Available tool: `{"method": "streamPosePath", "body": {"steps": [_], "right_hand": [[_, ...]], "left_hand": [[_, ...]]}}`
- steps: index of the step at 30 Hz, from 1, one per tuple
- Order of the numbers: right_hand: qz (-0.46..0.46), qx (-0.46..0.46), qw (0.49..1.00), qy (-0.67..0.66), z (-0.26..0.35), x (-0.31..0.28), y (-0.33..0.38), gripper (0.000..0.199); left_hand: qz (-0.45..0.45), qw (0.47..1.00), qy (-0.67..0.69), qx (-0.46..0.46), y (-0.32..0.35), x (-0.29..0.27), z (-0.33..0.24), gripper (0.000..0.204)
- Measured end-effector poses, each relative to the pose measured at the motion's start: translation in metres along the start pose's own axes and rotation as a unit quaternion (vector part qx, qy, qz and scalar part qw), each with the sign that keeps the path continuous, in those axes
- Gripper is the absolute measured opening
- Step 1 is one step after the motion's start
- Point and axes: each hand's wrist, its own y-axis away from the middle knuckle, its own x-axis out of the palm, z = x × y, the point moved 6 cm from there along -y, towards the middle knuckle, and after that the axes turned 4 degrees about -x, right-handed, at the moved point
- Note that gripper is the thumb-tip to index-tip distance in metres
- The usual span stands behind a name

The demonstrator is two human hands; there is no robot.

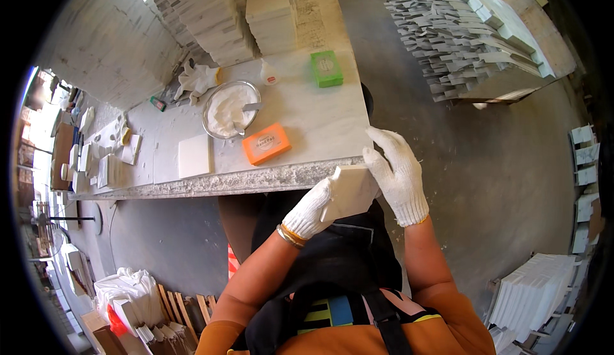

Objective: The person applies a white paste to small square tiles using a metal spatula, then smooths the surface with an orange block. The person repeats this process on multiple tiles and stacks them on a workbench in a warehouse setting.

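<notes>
My left hand (pixel 309 210), in a white knit glove, grips a white stone tile (pixel 350 194) by its left side, just in front of the table edge. The tile is tilted, with its flat face toward me. At the tile's right side is my right hand (pixel 399 179), gloved too. Its fingers are stretched out and apart, and whether the palm touches the tile I cannot tell. On the table nearby lie an orange hand pad (pixel 267 144) and another white tile (pixel 194 156). Behind them stands a metal bowl (pixel 206 116) of white paste with a scraper (pixel 252 106) in it.
A green pad (pixel 327 69), a small white bottle (pixel 268 72) and loose gloves (pixel 197 80) rest on the stone-topped table (pixel 307 122). Tall tile stacks (pixel 272 23) line its back. More tiles (pixel 110 171) lie at left. A pallet of stone strips (pixel 457 42) stands far right.
</notes>
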Motion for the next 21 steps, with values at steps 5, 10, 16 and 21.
{"method": "streamPosePath", "body": {"steps": [5,10,16,21], "right_hand": [[-0.011,0.090,0.995,-0.030,-0.048,-0.022,0.024,0.036],[0.061,0.188,0.952,-0.235,-0.033,-0.014,0.036,0.052],[0.199,0.146,0.951,-0.188,-0.009,-0.002,0.029,0.028],[0.139,0.181,0.930,-0.289,-0.030,0.004,0.034,0.024]], "left_hand": [[0.150,0.974,0.164,-0.040,-0.001,0.015,-0.003,0.115],[0.172,0.957,0.211,-0.099,-0.001,0.024,0.004,0.120],[0.090,0.971,0.201,-0.093,0.001,0.018,0.014,0.110],[-0.010,0.976,0.189,-0.103,0.005,0.001,0.019,0.108]]}}
